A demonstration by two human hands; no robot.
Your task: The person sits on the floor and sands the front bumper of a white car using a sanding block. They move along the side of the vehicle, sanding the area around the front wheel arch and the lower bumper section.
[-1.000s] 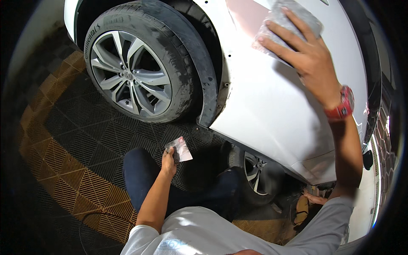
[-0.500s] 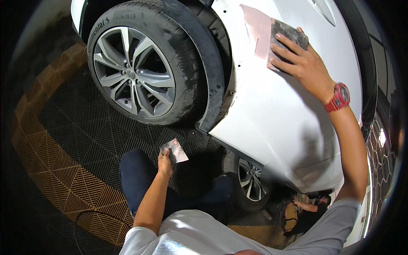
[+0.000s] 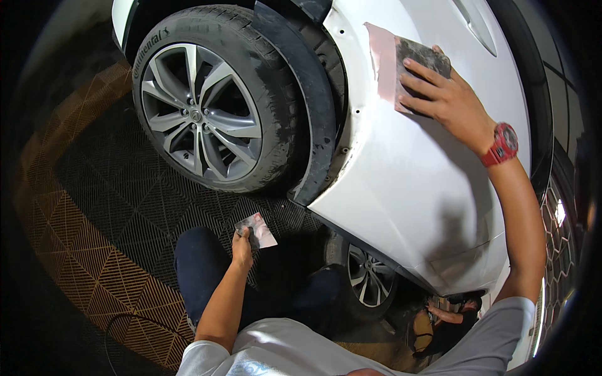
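Observation:
Against the white car body panel (image 3: 401, 169), my right hand (image 3: 448, 103) presses a pink sheet (image 3: 387, 69), heavily smudged with black, like sandpaper. The fingers are bent over its dark part, and a paler pink strip with an uneven edge shows along its left. Lower down, in front of my knees, my left hand (image 3: 242, 249) pinches a smaller pale pink piece (image 3: 257, 229) with dark and reddish smudges. This piece is held in the air, apart from the car.
A wheel (image 3: 195, 116) stands at the upper left, beside the dark wheel-arch liner (image 3: 307, 88). Another wheel (image 3: 370, 276) is farther below. A co-worker (image 3: 454, 319) crouches at the lower right. The floor has ribbed black and tan tiles (image 3: 88, 257), with a thin cable (image 3: 116, 319).
Along the panel, my right hand has slid left with the sheet, covering more of the pale pink strip. The left hand still pinches its piece. The view has shifted slightly.

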